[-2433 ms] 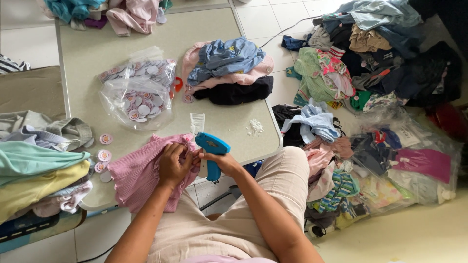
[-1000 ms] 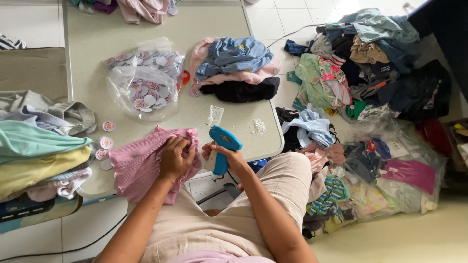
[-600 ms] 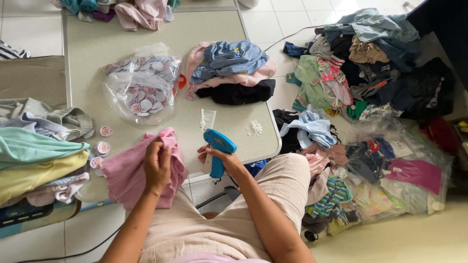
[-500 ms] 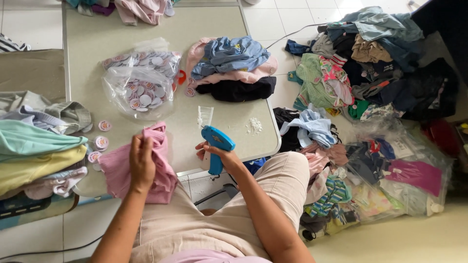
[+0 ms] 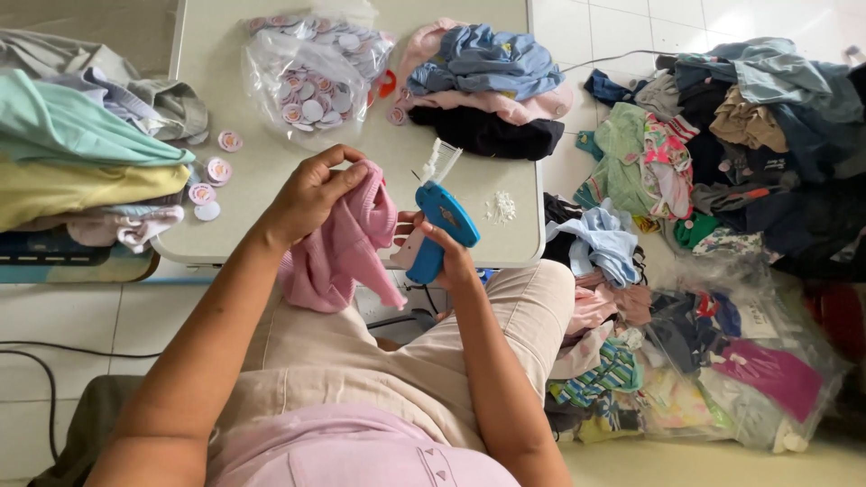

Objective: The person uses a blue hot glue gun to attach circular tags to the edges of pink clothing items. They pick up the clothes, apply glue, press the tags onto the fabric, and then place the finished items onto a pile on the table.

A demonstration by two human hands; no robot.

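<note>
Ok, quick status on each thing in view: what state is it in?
Left hand: shut on pink garment.
Pink garment: bunched, lifted off the table.
Right hand: gripping blue tagging gun.
Blue tagging gun: held upright.
Bag of round tags: lying on the table.

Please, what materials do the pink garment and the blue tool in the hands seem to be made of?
Pink garment: soft knit fabric, probably cotton; it drapes and shows fine ribbing, matte.
Blue tool: hard plastic, smooth with a slight sheen, moulded shape.

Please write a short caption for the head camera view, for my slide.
Left hand lifts a pink garment while right hand holds a blue tagging gun at a white table.
</note>
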